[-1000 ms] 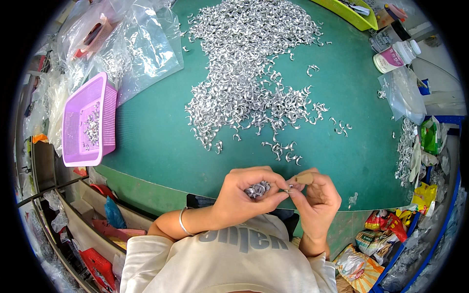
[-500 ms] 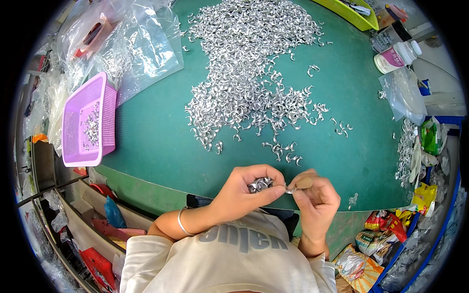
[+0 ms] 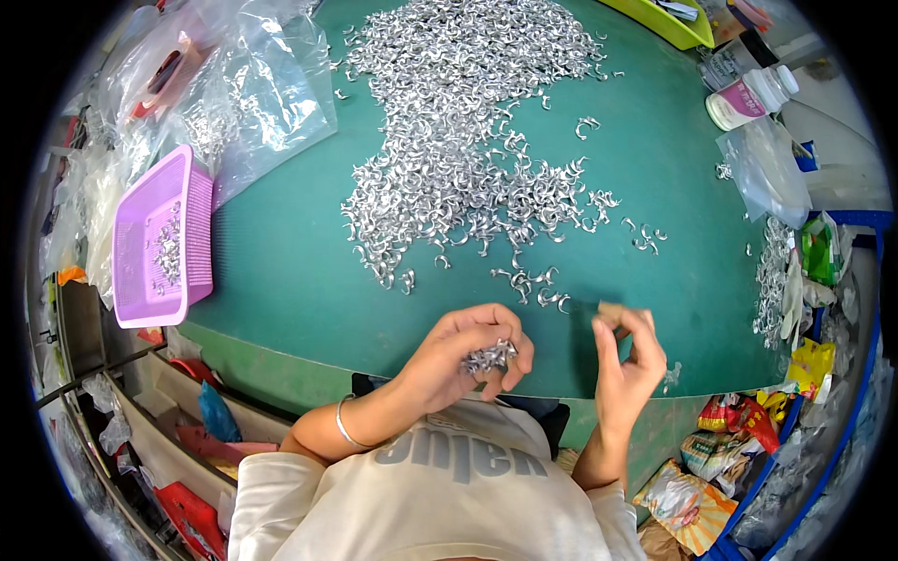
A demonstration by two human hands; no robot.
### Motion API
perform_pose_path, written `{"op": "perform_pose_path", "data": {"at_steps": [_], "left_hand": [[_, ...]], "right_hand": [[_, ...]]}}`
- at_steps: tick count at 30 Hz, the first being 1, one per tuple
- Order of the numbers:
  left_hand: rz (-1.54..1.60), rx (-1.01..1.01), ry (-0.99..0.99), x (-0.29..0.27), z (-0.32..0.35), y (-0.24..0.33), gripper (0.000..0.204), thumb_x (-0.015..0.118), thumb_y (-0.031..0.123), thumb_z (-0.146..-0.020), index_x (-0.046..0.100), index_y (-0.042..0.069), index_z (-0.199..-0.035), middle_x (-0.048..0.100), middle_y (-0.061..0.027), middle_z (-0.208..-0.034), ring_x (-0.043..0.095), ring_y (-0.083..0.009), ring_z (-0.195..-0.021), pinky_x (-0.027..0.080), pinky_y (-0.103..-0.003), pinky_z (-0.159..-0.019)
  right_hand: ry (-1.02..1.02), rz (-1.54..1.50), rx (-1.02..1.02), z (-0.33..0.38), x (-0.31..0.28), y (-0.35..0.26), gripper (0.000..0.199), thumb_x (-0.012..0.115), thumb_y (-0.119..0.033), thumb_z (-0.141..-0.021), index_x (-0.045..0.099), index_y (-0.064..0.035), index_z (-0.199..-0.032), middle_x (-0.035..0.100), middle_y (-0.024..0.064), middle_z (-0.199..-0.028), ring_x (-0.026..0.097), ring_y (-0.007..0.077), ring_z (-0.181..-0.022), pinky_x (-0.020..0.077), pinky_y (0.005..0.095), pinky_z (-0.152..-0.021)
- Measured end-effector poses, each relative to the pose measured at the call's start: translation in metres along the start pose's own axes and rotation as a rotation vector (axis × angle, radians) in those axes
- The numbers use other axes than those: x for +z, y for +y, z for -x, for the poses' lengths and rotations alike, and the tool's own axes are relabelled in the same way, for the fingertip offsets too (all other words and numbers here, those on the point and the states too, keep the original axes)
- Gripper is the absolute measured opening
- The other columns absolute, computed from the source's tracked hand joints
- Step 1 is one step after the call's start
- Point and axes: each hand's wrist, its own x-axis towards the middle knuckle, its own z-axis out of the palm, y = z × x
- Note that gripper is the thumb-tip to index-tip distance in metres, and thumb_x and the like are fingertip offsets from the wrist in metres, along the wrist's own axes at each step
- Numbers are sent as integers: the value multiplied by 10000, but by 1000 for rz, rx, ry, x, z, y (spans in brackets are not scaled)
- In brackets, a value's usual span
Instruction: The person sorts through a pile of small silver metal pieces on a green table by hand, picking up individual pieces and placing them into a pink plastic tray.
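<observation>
My left hand (image 3: 447,351) is closed round a clutch of small curved silver metal pieces (image 3: 489,357), which show between the thumb and the curled fingers. A short way to its right, my right hand (image 3: 632,369) pinches a small flat tan piece (image 3: 610,309) between thumb and fingertips, just above the table. Whether a metal piece is also in that pinch, I cannot make out. Beyond both hands, a big heap of the same curved metal pieces (image 3: 449,140) spreads over the green table (image 3: 281,271). A few loose ones lie between heap and hands.
On the left stands a purple basket (image 3: 199,234) with some metal pieces inside, beside clear plastic bags (image 3: 281,103). A yellow-green tray (image 3: 669,23), a white bottle (image 3: 748,98) and another strip of metal pieces (image 3: 772,285) line the right side. Colourful packets (image 3: 720,463) lie below.
My hands have parted: the right has moved right and slightly up with the tan piece, while the left has drawn back a little, its fingers bent downward. The view has shifted slightly.
</observation>
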Motion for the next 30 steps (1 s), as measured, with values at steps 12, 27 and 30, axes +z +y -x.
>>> {"op": "perform_pose_path", "data": {"at_steps": [12, 27, 30], "left_hand": [[-173, 43, 200, -2, -5, -4, 160, 514, 130, -876, 565, -22, -886, 464, -22, -647, 365, -67, -517, 248, -182, -414], [-223, 148, 109, 16, -2, 1, 135, 555, 39, -832, 571, -43, -938, 584, -83, -772, 397, -45, -532, 255, -174, -412], [-191, 150, 89, 18, 1, 1, 129, 544, 23, -832, 568, -49, -935, 586, -90, -776, 396, -46, -527, 259, -176, -411]], "right_hand": [[-22, 265, -243, -2, 23, 23, 163, 634, 53, -660, 602, -5, -808, 571, 93, -786, 516, 249, -732, 394, 332, -657], [-107, -541, 7, 13, 17, -11, 214, 663, 108, -648, 579, 45, -834, 594, 99, -825, 530, 196, -744, 428, 281, -659], [-144, -591, -11, 14, 18, -10, 199, 655, 104, -672, 577, 53, -848, 597, 103, -831, 529, 191, -756, 426, 283, -663]]}}
